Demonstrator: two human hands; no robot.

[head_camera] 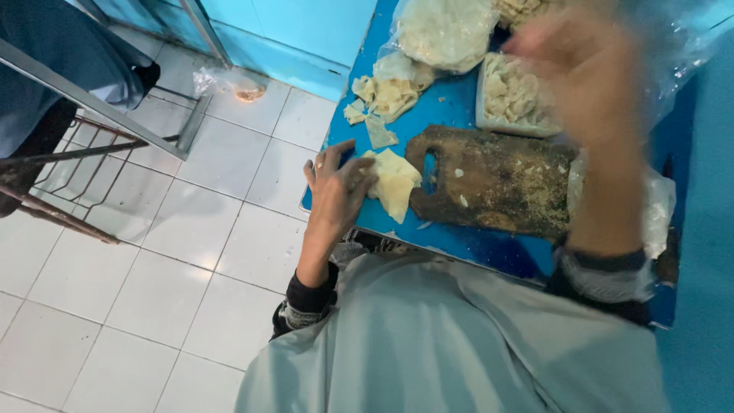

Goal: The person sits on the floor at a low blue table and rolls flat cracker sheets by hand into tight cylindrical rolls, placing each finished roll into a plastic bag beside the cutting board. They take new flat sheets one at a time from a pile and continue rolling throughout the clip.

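Observation:
My left hand [336, 187] rests at the near-left corner of the blue table [451, 103], with its fingers on a small stack of pale dough sheets [394, 182]. A ring shows on one finger. My right hand [585, 73] is raised above the table and blurred by motion; whether it holds anything cannot be made out. Below it lies a worn wooden cutting board [497, 182] dusted with flour and crumbs.
A white tray of small dough pieces [511, 95] sits behind the board. Loose dough scraps [382, 99] and a filled plastic bag [443, 30] lie at the back. Another plastic bag [657, 210] is at the right. White tiled floor [153, 268] and a metal frame [92, 145] are left.

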